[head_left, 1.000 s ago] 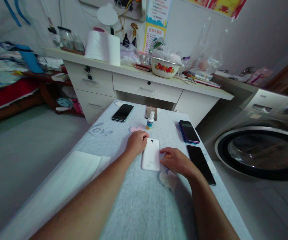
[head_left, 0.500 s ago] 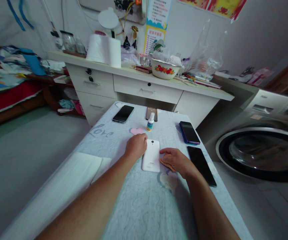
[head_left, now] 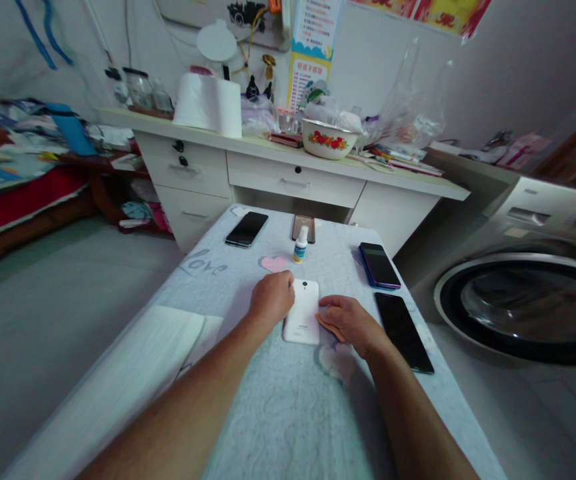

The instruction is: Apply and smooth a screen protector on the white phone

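A white smartphone [head_left: 302, 320] lies back side up on the cloth-covered table, its camera end pointing away from me. My left hand [head_left: 273, 295] is closed at its upper left edge, fingers curled against it. On the other side, my right hand [head_left: 349, 319] holds a small orange cloth [head_left: 332, 328] against the phone's right edge. Its fingertips touch that edge. Just beyond the phone stands a small white-capped spray bottle [head_left: 301, 245], upright.
Dark phones lie at the far left [head_left: 247, 229], the right [head_left: 379, 265] and nearer right [head_left: 403, 332]. A brown phone case [head_left: 303, 228] sits behind the bottle. White paper sheets [head_left: 153, 340] rest at left. A desk [head_left: 293, 175] and washing machine [head_left: 518, 267] border the table.
My right hand and the orange cloth have shifted slightly left along the phone's right edge. My left hand stays at the phone's left edge.
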Motion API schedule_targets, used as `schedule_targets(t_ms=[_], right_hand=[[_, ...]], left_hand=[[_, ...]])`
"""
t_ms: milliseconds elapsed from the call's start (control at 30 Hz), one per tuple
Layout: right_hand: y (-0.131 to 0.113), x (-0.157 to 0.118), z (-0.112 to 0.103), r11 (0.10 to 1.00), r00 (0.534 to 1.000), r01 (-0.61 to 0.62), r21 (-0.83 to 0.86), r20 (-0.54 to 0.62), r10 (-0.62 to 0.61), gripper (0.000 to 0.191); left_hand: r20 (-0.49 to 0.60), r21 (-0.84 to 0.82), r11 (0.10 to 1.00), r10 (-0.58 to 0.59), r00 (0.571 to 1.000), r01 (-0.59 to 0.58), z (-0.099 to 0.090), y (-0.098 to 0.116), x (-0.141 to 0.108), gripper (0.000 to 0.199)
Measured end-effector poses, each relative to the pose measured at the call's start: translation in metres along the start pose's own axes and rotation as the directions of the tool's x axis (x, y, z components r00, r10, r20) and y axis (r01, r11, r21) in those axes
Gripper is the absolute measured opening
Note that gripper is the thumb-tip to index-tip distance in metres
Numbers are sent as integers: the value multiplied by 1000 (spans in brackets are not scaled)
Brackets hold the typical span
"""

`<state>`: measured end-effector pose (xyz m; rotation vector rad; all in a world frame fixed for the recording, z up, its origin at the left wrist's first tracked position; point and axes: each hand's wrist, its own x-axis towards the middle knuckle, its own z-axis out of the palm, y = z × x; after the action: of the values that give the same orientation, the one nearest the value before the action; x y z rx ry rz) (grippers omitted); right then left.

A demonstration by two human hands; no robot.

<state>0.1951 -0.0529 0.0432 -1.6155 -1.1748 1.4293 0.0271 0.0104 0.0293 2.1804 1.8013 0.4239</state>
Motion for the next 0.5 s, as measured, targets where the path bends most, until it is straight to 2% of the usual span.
schedule_targets(t_ms=[367, 500], right_hand=[[6, 2, 3, 986, 1000, 6, 168, -8, -4, 32], [3, 2, 2, 968, 999, -30, 248, -4, 32, 32]], left_hand=[[-31, -3, 1000, -8, 999, 8, 1, 6, -3, 20], [-33, 13, 1000, 2, 999, -1, 0, 8, -5, 19]])
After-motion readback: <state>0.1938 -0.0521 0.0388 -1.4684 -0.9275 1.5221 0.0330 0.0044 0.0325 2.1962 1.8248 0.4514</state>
